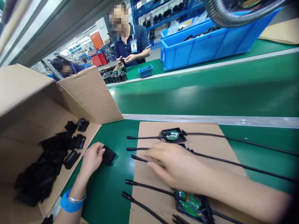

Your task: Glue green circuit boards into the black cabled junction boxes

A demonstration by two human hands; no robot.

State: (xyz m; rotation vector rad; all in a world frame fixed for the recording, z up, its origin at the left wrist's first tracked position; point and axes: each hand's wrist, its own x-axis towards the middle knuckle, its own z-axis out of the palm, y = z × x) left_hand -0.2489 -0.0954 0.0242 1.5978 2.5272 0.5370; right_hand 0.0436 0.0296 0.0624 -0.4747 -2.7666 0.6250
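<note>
My left hand [92, 157] is closed round a small black plastic cover [108, 155] just outside the mouth of a tipped cardboard box [88, 93]. My right hand [173, 166] reaches left over a brown cardboard sheet [205, 146], blurred by motion, fingers stretched out above black cables [140, 148]. An open black junction box [173, 135] with a green board lies at the sheet's top. Another open junction box [191, 206] with cables lies at the sheet's near edge, partly under my right forearm.
Several black covers [51, 155] lie piled inside the cardboard box. A green conveyor belt [210, 93] runs behind the sheet. Blue bins [205, 40] stand beyond it. A person in a dark polo stands across the line holding a small part; another person sits further left.
</note>
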